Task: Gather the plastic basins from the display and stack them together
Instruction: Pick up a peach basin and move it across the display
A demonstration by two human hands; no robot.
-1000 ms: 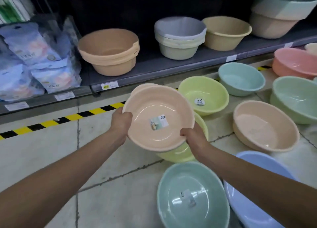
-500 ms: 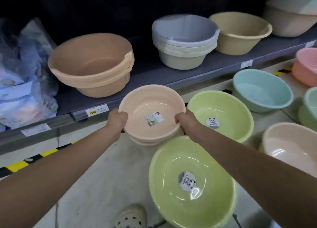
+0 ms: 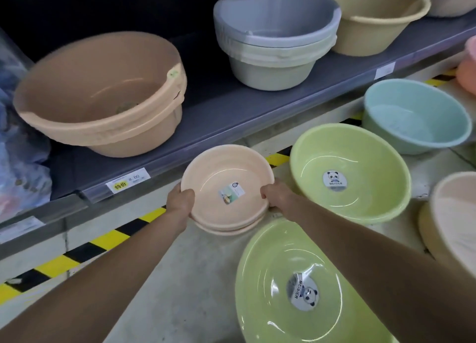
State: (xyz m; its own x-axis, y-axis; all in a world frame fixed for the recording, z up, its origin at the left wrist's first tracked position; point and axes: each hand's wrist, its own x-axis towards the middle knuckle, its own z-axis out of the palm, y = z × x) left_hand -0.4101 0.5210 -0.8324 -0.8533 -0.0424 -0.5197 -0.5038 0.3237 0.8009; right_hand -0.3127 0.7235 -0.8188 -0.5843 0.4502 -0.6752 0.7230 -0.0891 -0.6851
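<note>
A small peach basin [image 3: 221,172] with a sticker inside sits nested on another peach basin [image 3: 229,229] low over the floor, just in front of the shelf. My left hand [image 3: 179,199] grips its left rim and my right hand [image 3: 277,194] grips its right rim. A green basin [image 3: 365,162] with a panda sticker lies to the right, and a second green basin [image 3: 270,278] lies nearer to me. A light blue basin [image 3: 417,116] stands further right.
The grey shelf [image 3: 219,116] carries stacked tan tubs [image 3: 100,92], a grey and pale green tub stack [image 3: 275,41] and a beige tub [image 3: 371,20]. Yellow-black tape [image 3: 85,250] runs along the floor. A cream basin [image 3: 453,219] is at the right edge, bagged goods [image 3: 18,162] at the left.
The peach basin in both hands has moved forward and down from above a green basin onto the other peach basin near the shelf. My view has moved closer to the shelf.
</note>
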